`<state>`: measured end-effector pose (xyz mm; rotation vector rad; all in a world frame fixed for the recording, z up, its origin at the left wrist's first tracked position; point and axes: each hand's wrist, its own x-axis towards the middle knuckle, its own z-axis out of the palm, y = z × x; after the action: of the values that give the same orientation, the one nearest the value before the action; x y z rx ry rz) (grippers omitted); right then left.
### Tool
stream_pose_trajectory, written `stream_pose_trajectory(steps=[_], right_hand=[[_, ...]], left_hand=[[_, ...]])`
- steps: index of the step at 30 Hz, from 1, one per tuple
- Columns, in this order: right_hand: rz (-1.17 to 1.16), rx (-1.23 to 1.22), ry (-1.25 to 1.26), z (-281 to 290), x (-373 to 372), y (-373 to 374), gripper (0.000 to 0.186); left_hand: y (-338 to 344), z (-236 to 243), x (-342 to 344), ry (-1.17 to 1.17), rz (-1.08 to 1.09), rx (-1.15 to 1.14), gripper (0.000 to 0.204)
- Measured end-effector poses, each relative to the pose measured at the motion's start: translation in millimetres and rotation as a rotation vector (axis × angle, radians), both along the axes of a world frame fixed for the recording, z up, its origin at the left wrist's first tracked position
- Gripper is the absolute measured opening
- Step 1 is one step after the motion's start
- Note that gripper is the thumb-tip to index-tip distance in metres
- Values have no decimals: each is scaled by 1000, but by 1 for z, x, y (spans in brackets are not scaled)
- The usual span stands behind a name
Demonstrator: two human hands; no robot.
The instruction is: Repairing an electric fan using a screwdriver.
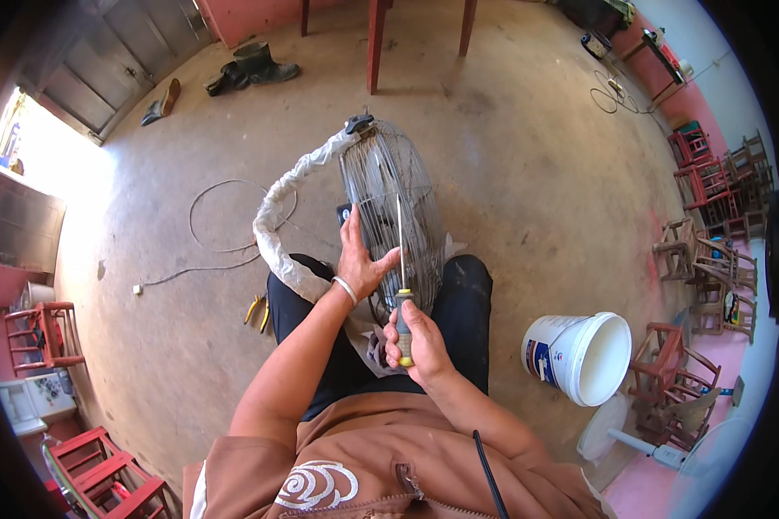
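Note:
A round wire-caged fan (420, 177) stands on edge between my knees, its blades partly visible through the grille. A curved tube wrapped in white plastic (271, 233) joins it at a black knob (359, 124). My left hand (361, 266) lies against the left side of the cage with fingers stretched and thumb apart, near a small black box (344, 214). My right hand (420, 342) grips a screwdriver (404, 303) by its grey and yellow handle. Its long shaft points away from me along the grille; whether the tip touches a screw I cannot tell.
Yellow-handled pliers (255, 311) lie by my left knee. A cable with a white plug (138, 290) loops across the floor on the left. A white bucket (571, 356) lies tipped on the right. Boots (255, 65), red table legs (376, 48) and stacked wooden chairs (705, 186) stand farther off.

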<state>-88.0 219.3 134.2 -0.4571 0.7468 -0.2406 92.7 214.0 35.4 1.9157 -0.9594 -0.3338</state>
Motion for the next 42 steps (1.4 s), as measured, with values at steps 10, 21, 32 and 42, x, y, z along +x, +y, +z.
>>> stream_pose_trajectory(steps=[10,21,32,42], right_hand=[[131,-198,90,-15,-18,-34,34],[269,-365,176,-25,-27,-83,35],[83,-177,120,-30,-23,-27,40],[100,-12,40,-8,-10,-49,38]], left_hand=[[0,-4,4,31,2,-37,117],[-8,-9,5,-30,-18,-88,116],[-1,-7,8,-32,-54,-68,115],[-3,5,4,135,-84,-57,117]])
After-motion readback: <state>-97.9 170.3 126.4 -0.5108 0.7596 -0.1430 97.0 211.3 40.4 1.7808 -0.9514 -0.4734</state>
